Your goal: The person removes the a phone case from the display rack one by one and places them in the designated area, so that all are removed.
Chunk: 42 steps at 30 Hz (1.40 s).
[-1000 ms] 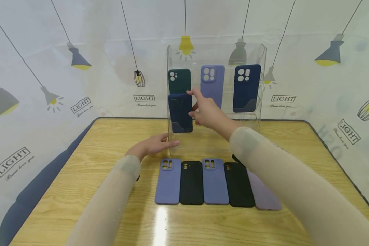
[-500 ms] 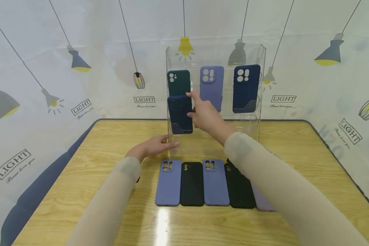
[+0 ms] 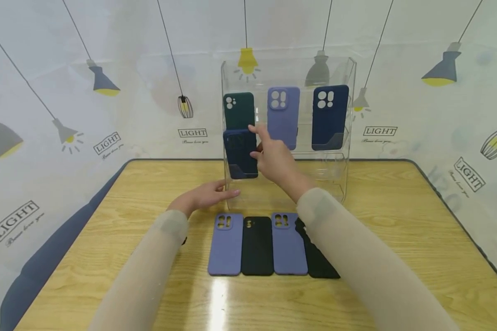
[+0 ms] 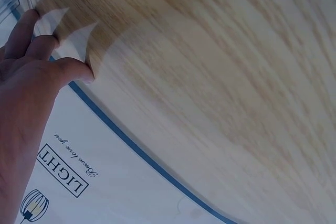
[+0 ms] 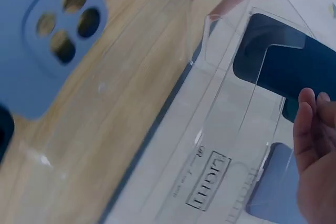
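Observation:
A clear display rack stands upright on the table. With my left hand I hold its lower left side, thumb across the front; the left wrist view shows that thumb apart from the fingers. In the rack's middle tier at the left is a navy phone case. My right hand holds its right edge, index finger at the top corner and thumb lower down. The right wrist view shows the fingertips at the edge of this case. Behind and above it sits a dark green phone case.
In the upper tier stand a lavender phone case and another navy case. Before the rack lie two lavender cases and two black cases in a row, the rightmost partly under my sleeve. A printed backdrop surrounds the table.
The navy case's top edge has dropped slightly. My right hand is a little lower, and its sleeve has shifted left, now hiding the lilac case. The left hand stays at the rack.

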{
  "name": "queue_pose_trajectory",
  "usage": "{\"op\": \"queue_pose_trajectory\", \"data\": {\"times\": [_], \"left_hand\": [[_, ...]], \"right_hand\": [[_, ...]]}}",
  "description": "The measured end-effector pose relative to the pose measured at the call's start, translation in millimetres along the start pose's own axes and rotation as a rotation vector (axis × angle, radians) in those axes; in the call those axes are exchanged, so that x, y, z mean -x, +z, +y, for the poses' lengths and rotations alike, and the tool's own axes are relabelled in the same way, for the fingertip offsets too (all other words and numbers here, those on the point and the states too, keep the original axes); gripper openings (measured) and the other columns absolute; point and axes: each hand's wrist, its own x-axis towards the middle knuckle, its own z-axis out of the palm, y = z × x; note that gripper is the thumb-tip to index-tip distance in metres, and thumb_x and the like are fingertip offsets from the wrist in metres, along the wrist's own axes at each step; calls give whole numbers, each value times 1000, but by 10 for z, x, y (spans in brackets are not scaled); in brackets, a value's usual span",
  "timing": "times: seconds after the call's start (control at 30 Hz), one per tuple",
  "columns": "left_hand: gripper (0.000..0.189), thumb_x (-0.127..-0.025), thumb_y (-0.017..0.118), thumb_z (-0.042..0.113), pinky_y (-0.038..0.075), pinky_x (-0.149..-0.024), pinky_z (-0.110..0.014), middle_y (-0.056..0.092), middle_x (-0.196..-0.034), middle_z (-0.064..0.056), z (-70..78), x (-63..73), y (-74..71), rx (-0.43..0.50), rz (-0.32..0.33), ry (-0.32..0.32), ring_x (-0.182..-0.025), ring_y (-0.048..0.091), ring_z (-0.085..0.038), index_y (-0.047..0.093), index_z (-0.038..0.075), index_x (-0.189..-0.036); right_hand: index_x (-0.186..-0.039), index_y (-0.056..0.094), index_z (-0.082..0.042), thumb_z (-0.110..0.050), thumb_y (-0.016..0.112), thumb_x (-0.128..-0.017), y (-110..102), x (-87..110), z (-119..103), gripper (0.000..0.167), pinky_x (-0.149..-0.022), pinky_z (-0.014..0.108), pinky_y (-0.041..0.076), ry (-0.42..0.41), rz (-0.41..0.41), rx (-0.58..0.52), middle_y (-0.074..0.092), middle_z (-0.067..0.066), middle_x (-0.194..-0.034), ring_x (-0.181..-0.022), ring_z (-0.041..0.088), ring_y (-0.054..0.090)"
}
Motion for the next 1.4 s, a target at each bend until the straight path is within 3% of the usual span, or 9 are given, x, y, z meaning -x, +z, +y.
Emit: {"op": "queue_pose_trajectory", "data": {"times": [0.2,0.47,0.77,0.93,1.1,1.4], "left_hand": [[113,-90,54,87,32,-130,-60,27,-176,-19,-15,-17,16,-3,-1,17,-162,31,-40,17,19,-173],[112,-92,53,86,30,-131,-60,27,-176,-20,-3,0,-9,-12,6,26,-163,30,-40,16,20,-173],[109,-92,54,85,28,-131,-61,27,-176,-19,0,-7,17,9,11,39,-163,28,-41,18,21,-173],[111,-92,54,86,27,-132,-60,27,-176,-18,0,13,13,-3,21,43,-164,27,-40,17,19,-173],[113,-91,53,87,25,-133,-60,25,-177,-17,0,33,15,-11,18,37,-164,25,-39,16,18,-173],[118,-87,51,92,23,-133,-61,25,-178,-15,-29,18,0,-40,11,35,-165,24,-39,17,19,-173]], "right_hand": [[-159,35,-17,-7,64,-106,-62,16,69,61,-65,37,57,-91,63,0,78,16,-100,-75,27,75],[-156,39,-13,-8,67,-105,-390,-5,-5,59,-72,42,61,-149,155,20,78,17,-96,-76,30,75],[-161,36,-15,-8,67,-105,-639,339,-236,64,-68,39,58,-93,130,6,78,15,-95,-73,26,74],[-160,43,-20,-4,70,-102,-708,560,-271,66,-66,37,55,-61,151,-22,79,15,-93,-70,25,72],[-158,50,-22,1,74,-98,-867,762,-159,68,-60,32,54,-56,170,-25,80,16,-89,-65,23,73],[-161,46,-27,4,73,-97,-1266,1125,155,76,-63,27,62,52,62,-1,79,21,-96,-70,21,78]]}}
